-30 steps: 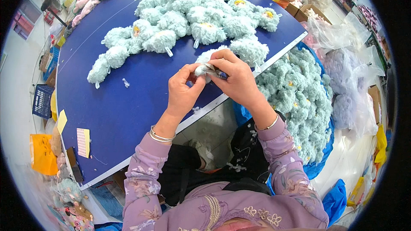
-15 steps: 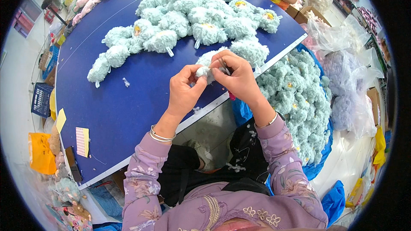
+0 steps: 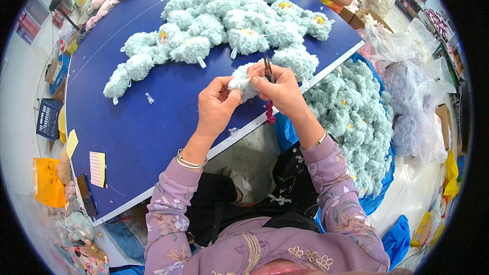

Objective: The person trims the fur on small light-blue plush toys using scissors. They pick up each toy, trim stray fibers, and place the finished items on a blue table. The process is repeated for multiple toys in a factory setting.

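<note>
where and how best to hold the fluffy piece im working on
Probably by the small soft end at the left of the fluffy piece, pinched between thumb and fingertips, coming from its left as the left hand does. That end points toward this hand, while the right hand, with a dark metal tool, takes up the right side.

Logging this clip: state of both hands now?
Left hand: closed, pinching the pale blue fluffy piece.
Right hand: closed, holding a dark tool, touching the piece.
</note>
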`<act>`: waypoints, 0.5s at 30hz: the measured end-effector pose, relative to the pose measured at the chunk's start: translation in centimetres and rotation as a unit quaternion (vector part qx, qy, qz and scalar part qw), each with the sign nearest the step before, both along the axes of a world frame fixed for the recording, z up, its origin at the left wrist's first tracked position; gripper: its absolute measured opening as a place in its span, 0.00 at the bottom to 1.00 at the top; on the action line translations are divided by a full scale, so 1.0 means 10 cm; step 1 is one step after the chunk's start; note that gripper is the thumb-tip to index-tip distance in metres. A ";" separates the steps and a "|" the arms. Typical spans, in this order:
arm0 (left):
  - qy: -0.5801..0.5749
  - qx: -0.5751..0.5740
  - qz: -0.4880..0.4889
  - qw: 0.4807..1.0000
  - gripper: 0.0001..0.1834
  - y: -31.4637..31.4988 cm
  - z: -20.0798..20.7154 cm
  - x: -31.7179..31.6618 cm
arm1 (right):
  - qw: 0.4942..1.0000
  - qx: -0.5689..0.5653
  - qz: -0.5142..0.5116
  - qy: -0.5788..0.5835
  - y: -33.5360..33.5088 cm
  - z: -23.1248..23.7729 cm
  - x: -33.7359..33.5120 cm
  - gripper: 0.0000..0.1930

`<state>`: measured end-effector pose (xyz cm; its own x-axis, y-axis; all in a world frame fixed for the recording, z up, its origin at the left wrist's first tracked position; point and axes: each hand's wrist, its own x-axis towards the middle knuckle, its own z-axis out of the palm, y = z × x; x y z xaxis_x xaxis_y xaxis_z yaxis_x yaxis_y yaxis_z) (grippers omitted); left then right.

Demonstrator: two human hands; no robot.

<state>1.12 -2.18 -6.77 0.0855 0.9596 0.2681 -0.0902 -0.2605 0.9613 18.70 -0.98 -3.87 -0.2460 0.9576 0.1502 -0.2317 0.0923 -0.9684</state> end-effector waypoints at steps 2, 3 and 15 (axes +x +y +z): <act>-0.003 0.002 0.001 1.000 0.07 0.00 0.02 0.02 | 1.000 -0.025 -0.010 0.014 -0.01 0.03 0.00 0.08; -0.006 0.003 0.007 1.000 0.07 0.01 0.03 0.03 | 0.999 -0.037 -0.017 0.021 -0.02 0.05 0.01 0.09; 0.089 0.036 -0.026 0.995 0.06 0.42 1.08 0.05 | 0.979 -0.088 -0.114 0.142 0.01 -0.34 0.29 0.23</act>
<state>1.62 2.02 4.04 0.1876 0.9311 0.3127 0.0647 -0.3294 0.9420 21.56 -0.85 -7.23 0.0056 0.9999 0.0096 -0.4865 0.0111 -0.8736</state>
